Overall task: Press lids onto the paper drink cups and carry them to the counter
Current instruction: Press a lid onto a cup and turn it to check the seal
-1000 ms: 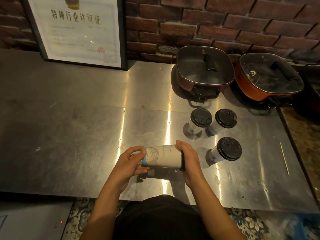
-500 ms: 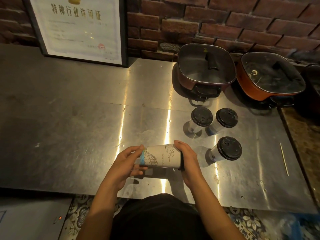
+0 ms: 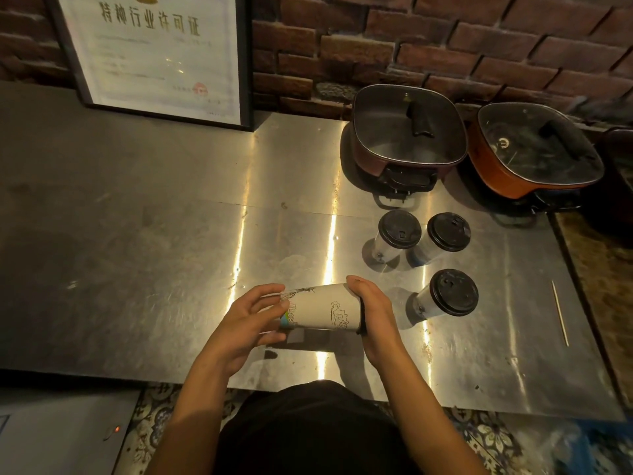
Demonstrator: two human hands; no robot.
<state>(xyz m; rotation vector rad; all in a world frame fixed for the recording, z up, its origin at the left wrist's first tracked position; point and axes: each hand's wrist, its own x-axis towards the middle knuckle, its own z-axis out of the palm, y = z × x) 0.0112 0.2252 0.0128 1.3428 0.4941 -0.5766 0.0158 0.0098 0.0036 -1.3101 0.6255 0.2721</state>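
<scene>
Sideways, paper cup [image 3: 322,310] between both hands' grip; lidded end rightward, long axis left-right.

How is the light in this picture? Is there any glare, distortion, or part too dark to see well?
Head view: dim, warm light; bright vertical glare streaks on the steel counter; wide-angle bending at the edges; the three lidded cups cast soft shadows toward the left; the held cup between the left hand and right hand is sharp; the far right edge is too dark to read.
</scene>
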